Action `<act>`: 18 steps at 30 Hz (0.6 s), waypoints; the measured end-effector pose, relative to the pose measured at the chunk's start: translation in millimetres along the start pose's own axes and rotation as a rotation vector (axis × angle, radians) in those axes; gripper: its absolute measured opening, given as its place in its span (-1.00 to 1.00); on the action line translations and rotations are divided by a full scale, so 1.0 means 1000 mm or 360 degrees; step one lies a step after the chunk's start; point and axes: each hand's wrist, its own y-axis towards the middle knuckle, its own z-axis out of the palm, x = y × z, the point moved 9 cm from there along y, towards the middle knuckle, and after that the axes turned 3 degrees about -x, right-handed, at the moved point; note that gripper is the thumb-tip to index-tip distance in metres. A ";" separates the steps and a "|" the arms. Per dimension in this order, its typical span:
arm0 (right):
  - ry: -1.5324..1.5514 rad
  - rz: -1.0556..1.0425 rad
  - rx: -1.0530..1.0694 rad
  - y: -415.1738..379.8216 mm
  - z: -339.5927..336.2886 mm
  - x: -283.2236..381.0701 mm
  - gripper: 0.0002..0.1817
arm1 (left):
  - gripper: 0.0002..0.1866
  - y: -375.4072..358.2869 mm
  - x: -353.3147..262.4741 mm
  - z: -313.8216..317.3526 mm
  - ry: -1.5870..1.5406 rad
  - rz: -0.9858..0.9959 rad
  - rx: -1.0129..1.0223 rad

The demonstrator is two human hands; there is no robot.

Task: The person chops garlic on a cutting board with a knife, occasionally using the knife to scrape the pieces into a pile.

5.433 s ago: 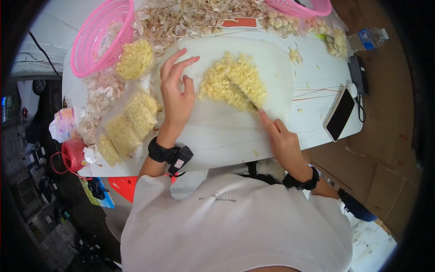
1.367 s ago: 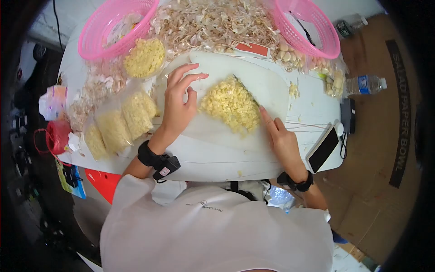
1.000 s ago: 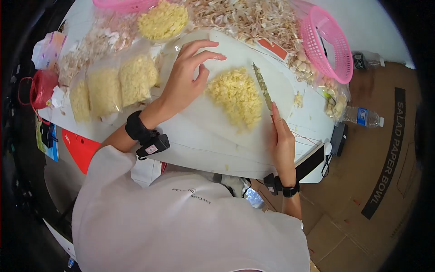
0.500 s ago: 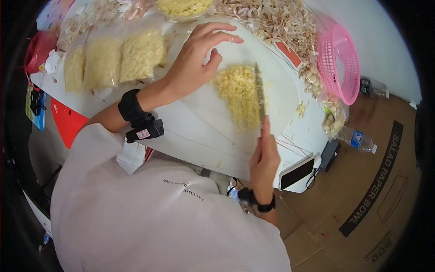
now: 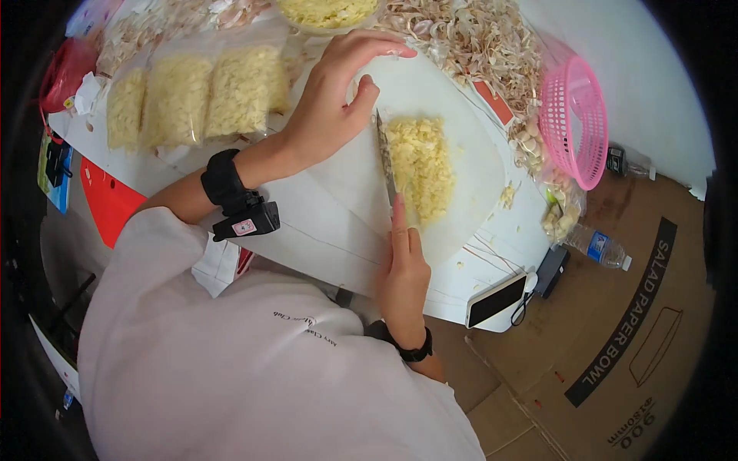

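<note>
A heap of chopped garlic (image 5: 424,169) lies on the white cutting board (image 5: 477,173). My right hand (image 5: 403,273) grips a knife (image 5: 386,157) by its handle, index finger stretched along it. The blade stands along the heap's left edge, with yellow bits stuck to it. My left hand (image 5: 338,96) hovers over the board's upper left, holding nothing, its fingers curved and thumb apart. Left of that hand stand clear bags of chopped garlic (image 5: 246,88). Beyond it is a round container of chopped garlic (image 5: 327,11).
Garlic skins (image 5: 477,46) are piled at the back. On the right are a pink basket (image 5: 575,123), a bag of garlic cloves (image 5: 565,207), a water bottle (image 5: 600,246) and a phone (image 5: 498,300). A cardboard box (image 5: 615,330) lies beyond the table's right edge.
The knife has moved in my right hand from the heap's right edge to its left edge. The heap now looks narrower. My left hand has barely shifted.
</note>
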 end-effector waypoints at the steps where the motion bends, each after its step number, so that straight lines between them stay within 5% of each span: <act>1: 0.0014 0.0031 -0.0013 -0.003 -0.001 -0.005 -0.14 | -0.49 0.000 0.001 0.001 -0.0019 -0.0001 -0.0002; 11: 0.0185 0.0042 -0.0256 -0.014 -0.023 -0.008 -0.25 | -0.50 -0.002 0.003 0.005 -0.0019 0.0031 0.0062; 18: 0.0117 0.0247 -0.0106 -0.006 -0.021 -0.021 -0.31 | -0.50 -0.001 0.001 0.005 0.0016 0.0068 0.0058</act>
